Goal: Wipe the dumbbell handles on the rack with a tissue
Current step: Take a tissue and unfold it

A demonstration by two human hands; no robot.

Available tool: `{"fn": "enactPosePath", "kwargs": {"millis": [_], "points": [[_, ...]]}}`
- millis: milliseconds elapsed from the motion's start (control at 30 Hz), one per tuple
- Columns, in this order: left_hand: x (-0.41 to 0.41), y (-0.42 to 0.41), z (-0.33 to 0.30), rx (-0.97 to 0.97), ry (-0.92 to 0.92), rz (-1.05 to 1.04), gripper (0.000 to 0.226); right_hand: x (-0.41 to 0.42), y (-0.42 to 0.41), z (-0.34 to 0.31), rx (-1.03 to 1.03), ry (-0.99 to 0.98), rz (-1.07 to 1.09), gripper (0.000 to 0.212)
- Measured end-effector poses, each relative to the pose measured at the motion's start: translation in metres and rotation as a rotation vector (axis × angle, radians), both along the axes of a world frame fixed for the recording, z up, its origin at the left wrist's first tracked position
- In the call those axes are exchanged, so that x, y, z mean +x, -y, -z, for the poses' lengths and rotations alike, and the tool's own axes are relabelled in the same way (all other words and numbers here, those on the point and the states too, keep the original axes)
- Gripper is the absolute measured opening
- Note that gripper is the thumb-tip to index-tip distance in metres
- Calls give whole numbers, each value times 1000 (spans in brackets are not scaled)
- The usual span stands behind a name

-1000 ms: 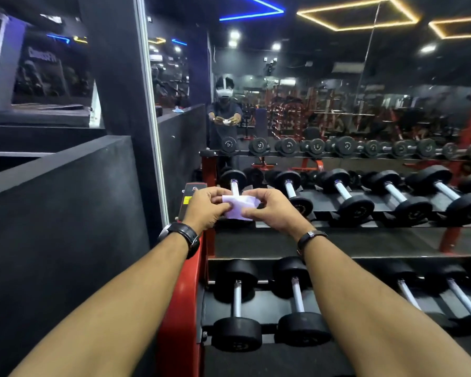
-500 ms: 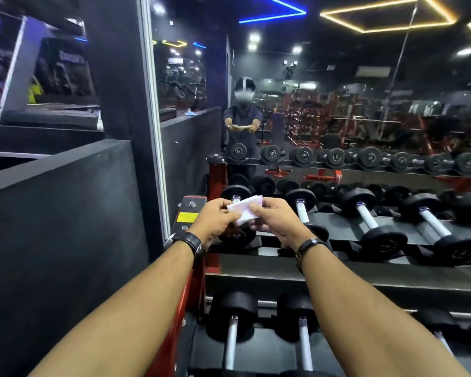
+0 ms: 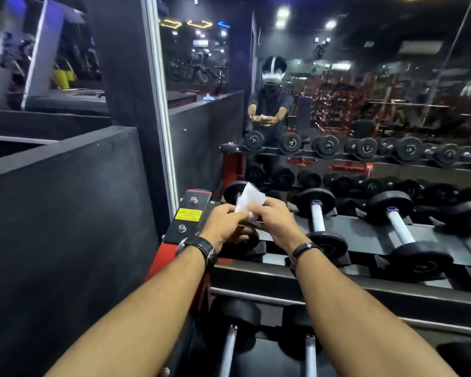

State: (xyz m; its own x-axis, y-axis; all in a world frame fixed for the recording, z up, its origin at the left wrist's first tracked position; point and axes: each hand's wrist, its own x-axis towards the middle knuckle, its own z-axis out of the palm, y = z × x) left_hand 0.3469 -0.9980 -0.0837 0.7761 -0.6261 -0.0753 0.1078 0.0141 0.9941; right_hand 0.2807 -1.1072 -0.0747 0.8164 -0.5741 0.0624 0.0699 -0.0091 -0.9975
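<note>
Both hands are up over the near left end of the rack, and I've got the tissue pinched between them. My left hand grips its lower left edge with curled fingers; my right hand pinches the right side, thumb on top. The white sheet stands up crumpled above my knuckles, right over the leftmost dumbbell on the upper shelf, not touching its handle as far as I can tell. Just right of my hands sits the next dumbbell, its shiny handle bare, and more run off to the right. A lower shelf of dumbbells shows between my forearms. The mirror ahead reflects the scene.
</note>
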Motion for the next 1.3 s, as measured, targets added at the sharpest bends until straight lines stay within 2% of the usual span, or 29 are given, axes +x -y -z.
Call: {"fn": "enactPosePath", "kwargs": {"millis": [100, 167, 233, 300, 400, 500, 633, 767, 1000, 1167, 1233, 1300], "points": [[9, 0, 2, 64, 46, -45, 24, 1, 6, -3, -43, -68, -108, 17], [13, 0, -2, 105, 140, -60, 25, 1, 8, -6, -26, -106, -144, 16], [19, 1, -1, 174, 256, -87, 27, 2, 10, -7, 20, -123, -159, 6], [22, 0, -3, 187, 279, -97, 27, 4, 13, -6, 29, -112, -200, 4], [28, 0, -6, 155, 206, -78, 21, 9, 16, -4, -5, -96, -228, 18], [36, -1, -9, 105, 94, -31, 9, 16, 15, -5, 14, -100, -205, 24], [51, 0, -8, 70, 133, 14, 9, 22, 10, -10, 83, -87, -177, 25], [65, 2, -8, 51, 95, 39, 8, 31, 10, -8, 111, -67, -117, 28], [88, 3, -1, -23, 133, 132, 32, 48, 7, -2, 155, -70, -75, 31], [103, 7, 0, -86, -21, 127, 29, 63, 6, -1, 254, -27, -3, 29], [108, 6, 1, -120, -98, 155, 27, 69, 6, 0, 214, -22, 47, 28], [115, 4, 3, -128, -170, 205, 23, 73, 5, 2, 90, -56, 64, 28]]}}
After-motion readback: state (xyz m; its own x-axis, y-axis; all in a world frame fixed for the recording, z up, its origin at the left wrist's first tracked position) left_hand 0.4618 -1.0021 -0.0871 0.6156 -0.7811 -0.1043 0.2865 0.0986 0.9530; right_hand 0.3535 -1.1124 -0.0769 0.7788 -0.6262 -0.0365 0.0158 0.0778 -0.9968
